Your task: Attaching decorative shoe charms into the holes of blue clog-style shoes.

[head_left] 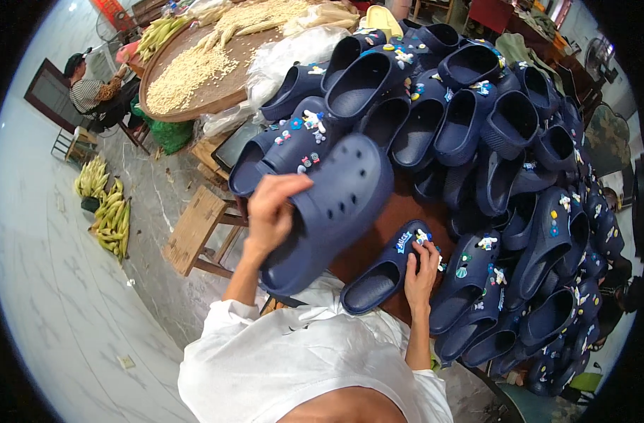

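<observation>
My left hand [271, 211] is closed on a plain navy clog [347, 180], holding it up in front of me by its heel end. Its holed toe points away, with no charms on it. Lower and to the right, a second navy clog [378, 278] lies on the reddish-brown tabletop [364, 243], charms and a blue lettered piece on its toe. Over that toe my right hand [422, 275] grips with thumb and fingers, partly covering the charms. Right beside it lies another decorated navy clog [463, 282].
A large heap of navy clogs [512, 127] with colourful charms covers the table's far and right side. Beyond stands a round tray [195, 99] of loose corn kernels next to clear plastic bags [294, 60]. To the left are a wooden stool [195, 229], corn cobs [112, 222] and a seated person [100, 92].
</observation>
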`<state>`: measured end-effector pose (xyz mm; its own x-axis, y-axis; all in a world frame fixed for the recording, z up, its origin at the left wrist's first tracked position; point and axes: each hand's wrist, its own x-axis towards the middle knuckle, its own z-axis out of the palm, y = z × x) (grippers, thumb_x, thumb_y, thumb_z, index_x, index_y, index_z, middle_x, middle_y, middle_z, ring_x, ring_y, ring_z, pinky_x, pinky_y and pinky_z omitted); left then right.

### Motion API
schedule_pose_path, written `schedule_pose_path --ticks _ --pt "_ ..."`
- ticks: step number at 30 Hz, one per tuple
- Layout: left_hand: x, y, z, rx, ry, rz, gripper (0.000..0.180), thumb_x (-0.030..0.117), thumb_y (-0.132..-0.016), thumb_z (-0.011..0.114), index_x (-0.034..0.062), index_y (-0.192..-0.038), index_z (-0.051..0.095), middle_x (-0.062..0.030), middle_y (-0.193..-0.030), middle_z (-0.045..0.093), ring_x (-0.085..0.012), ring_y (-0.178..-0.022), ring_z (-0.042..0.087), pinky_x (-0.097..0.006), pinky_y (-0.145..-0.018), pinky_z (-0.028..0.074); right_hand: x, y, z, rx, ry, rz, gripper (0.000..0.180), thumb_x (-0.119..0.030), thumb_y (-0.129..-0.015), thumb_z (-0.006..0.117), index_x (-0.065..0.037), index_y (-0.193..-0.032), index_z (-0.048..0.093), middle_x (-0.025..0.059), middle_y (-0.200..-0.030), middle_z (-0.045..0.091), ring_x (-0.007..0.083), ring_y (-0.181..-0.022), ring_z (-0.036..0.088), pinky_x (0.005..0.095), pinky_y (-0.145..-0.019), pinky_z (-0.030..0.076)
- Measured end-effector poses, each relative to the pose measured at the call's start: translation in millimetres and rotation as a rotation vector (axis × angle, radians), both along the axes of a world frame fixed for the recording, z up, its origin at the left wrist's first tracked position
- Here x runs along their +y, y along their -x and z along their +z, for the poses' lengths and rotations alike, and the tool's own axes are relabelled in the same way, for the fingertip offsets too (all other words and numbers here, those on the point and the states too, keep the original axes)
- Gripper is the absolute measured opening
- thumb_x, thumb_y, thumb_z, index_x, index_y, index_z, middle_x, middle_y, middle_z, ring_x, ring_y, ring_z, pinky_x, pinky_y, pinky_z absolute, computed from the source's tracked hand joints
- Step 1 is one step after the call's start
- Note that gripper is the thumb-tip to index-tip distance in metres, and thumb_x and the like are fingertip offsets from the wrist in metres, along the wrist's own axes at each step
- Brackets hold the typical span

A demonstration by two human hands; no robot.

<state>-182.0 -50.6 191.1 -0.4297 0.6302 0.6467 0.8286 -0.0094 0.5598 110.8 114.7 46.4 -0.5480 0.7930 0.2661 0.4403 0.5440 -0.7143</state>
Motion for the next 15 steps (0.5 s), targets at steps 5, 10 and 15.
schedule_pose_path --ticks 5,10,15 --pt "-25 80 21 0.116 -0.152 0.241 0.048 -0.018 -0.076 0.046 0.0031 -0.111 0.071 -0.0148 -0.113 0.069 -0.028 -0.11 0.064 -0.035 -0.098 0.047 -3 1 3 -0.048 -0.008 -0.001 0.026 -0.012 -0.096 0.058 -0.002 -0.119 0.062 0.0202 -0.134 0.049 0.0396 -0.128 0.046 0.0466 -0.109 0.036" --pt "-7 167 19 0.107 -0.182 0.294 0.037 -0.011 -0.089 0.049 0.0035 -0.115 0.07 -0.0124 -0.108 0.069 -0.0229 -0.105 0.066 -0.03 -0.092 0.048 -2 1 2 -0.056 -0.012 0.002 0.026 -0.013 -0.096 0.057 -0.002 -0.119 0.062 0.0202 -0.134 0.048 0.0399 -0.128 0.046 0.0468 -0.108 0.036" --pt "41 229 1 0.037 -0.225 0.284 0.036 -0.008 -0.091 0.049 0.0065 -0.115 0.071 -0.0114 -0.106 0.07 -0.0202 -0.098 0.066 -0.028 -0.085 0.049 -1 2 2 -0.051 -0.006 0.001 0.025 -0.012 -0.096 0.057 -0.002 -0.118 0.062 0.02 -0.134 0.048 0.0399 -0.127 0.046 0.047 -0.108 0.037"
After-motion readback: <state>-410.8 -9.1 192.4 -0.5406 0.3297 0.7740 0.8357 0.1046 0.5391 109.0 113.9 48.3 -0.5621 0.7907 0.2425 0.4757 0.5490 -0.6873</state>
